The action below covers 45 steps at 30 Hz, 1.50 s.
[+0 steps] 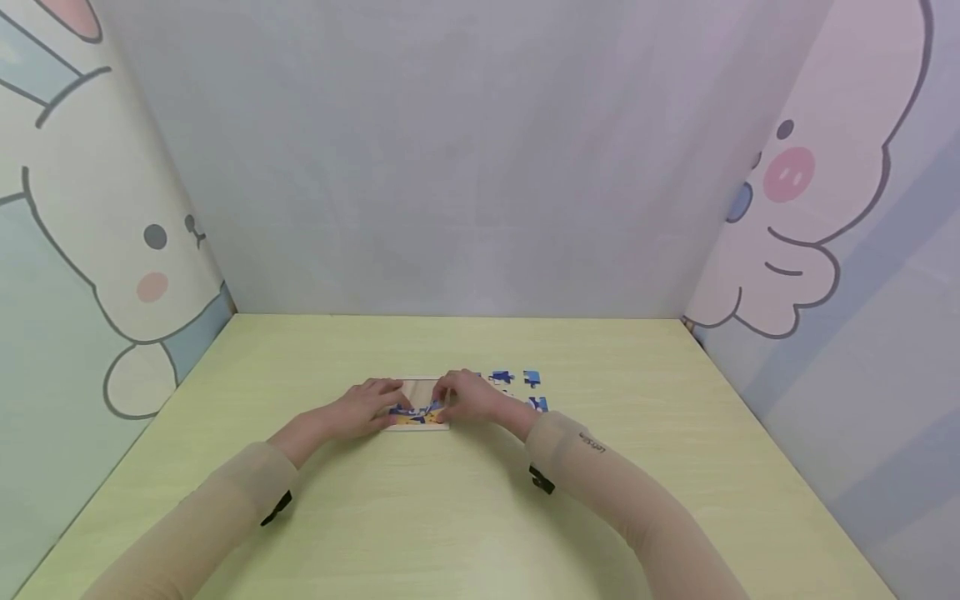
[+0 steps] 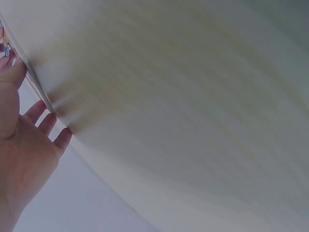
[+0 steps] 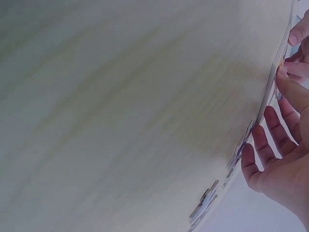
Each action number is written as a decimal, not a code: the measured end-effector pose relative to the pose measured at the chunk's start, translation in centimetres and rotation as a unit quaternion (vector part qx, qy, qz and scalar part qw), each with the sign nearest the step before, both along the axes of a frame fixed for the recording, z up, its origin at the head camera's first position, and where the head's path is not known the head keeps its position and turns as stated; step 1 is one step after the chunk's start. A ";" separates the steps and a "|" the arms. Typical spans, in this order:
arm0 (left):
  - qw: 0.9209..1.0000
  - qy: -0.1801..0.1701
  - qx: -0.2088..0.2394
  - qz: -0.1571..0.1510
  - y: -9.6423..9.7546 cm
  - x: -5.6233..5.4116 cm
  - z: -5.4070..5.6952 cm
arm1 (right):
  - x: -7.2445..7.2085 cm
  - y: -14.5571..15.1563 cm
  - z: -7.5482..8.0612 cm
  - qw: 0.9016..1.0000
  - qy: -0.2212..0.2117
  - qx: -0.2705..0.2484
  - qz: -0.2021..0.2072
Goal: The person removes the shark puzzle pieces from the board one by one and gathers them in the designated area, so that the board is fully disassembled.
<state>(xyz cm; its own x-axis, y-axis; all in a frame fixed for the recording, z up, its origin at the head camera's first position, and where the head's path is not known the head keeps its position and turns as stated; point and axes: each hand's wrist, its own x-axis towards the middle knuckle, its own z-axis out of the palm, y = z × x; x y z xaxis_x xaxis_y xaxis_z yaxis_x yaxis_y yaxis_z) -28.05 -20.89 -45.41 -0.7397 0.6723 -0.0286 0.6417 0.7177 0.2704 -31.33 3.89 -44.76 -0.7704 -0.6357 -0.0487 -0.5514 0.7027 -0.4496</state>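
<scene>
Pale sleeves (image 1: pixel 202 517) reach forward from nearest you to a shallow puzzle tray (image 1: pixel 418 392) on the table (image 1: pixel 420 517), where your left hand (image 1: pixel 360 410) rests relaxed fingers at the left side and your right hand (image 1: pixel 467 394) seems to pinch a blue puzzle piece (image 1: pixel 434 407) over the tray's right part. Fitting looks like the step in hand, as the near strip already holds joined pieces (image 1: pixel 418 419) while the far part shows bare wood. Your next move likely calls for aligning that piece, pressing it flat, then taking another from the loose pieces (image 1: pixel 502 377) lying right of the tray.
</scene>
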 end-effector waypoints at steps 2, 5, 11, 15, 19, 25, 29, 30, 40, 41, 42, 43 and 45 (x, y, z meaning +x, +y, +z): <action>1.000 0.000 0.000 -0.001 0.0 0.0 0.0 | 0.0 0.0 0.1 1.000 -0.007 -0.006 0.000; 1.000 -0.001 0.000 0.000 0.0 0.0 0.1 | 0.0 -0.1 0.2 1.000 -0.016 -0.014 0.002; 1.000 0.004 -0.002 -0.001 0.0 -0.1 0.1 | 0.3 -0.2 0.7 0.999 -0.041 -0.035 -0.009; 1.000 0.005 -0.003 -0.002 0.0 -0.1 0.0 | 0.5 -0.1 1.2 0.998 -0.048 -0.047 -0.010; 1.000 0.001 -0.002 -0.001 0.1 -0.1 -0.1 | 0.7 0.2 1.9 0.997 -0.050 -0.065 -0.003; 1.000 0.000 -0.002 0.002 0.1 0.0 -0.1 | 1.0 1.1 2.8 0.996 -0.061 -0.072 0.003; 1.000 0.006 -0.003 0.002 0.1 -0.1 0.0 | 1.0 2.1 3.4 0.996 -0.063 -0.070 0.011; 1.000 0.008 -0.002 0.001 0.1 0.0 0.0 | 1.0 2.3 3.5 0.996 -0.061 -0.069 0.013; 1.000 0.002 0.000 0.002 0.0 -0.1 -0.1 | 1.7 5.7 5.6 0.993 -0.068 -0.088 0.031; 1.000 0.003 0.001 0.001 0.0 -0.1 -0.1 | 1.7 6.0 5.7 0.993 -0.070 -0.089 0.030; 1.000 0.002 0.002 0.001 0.0 -0.2 -0.1 | 1.8 6.4 5.9 0.993 -0.071 -0.086 0.026; 1.000 0.001 0.003 0.002 0.0 -0.1 -0.1 | 1.9 6.7 6.1 0.993 -0.072 -0.087 0.024; 1.000 -0.002 0.005 0.002 0.1 -0.1 0.0 | 2.0 7.5 6.4 0.993 -0.069 -0.091 0.022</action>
<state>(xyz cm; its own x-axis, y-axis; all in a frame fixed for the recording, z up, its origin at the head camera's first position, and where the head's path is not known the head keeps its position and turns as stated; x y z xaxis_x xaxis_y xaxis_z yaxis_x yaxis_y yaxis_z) -28.10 -20.84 -45.36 -0.7429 0.6689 -0.0254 0.6371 0.7182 0.2800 -29.33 11.35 -38.39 -0.7353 -0.6769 -0.0335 -0.5038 0.5790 -0.6411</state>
